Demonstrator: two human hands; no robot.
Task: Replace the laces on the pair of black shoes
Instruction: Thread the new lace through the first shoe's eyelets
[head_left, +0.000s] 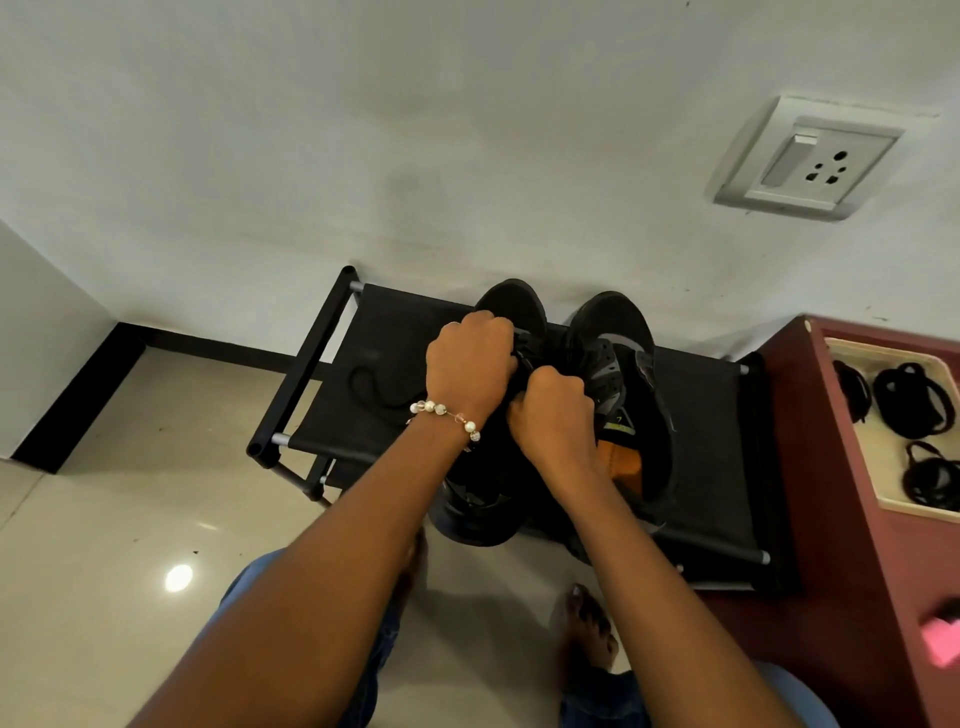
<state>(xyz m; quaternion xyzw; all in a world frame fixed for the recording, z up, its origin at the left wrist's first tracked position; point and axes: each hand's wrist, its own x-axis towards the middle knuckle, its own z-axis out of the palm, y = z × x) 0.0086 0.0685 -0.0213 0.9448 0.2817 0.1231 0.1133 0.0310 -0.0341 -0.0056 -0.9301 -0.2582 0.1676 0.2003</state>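
Two black shoes stand side by side on a low black rack (711, 415), toes toward the wall. Both of my hands work over the left shoe (511, 306). My left hand (470, 364), with a bead bracelet at the wrist, has curled fingers gripping the lace at the shoe's eyelets. My right hand (553, 415) is curled just below it and pinches the same black lace. The right shoe (623, 364) has no lace in its eyelets and shows an orange insole. A loose black lace (371, 389) lies on the rack's left side.
A white tray (883, 483) with several coiled black laces sits on a maroon cabinet (831, 519) at the right. A pink object (943, 639) lies on that cabinet nearer me. My bare foot (589, 629) stands on the tiled floor below. A wall socket (810, 161) is above.
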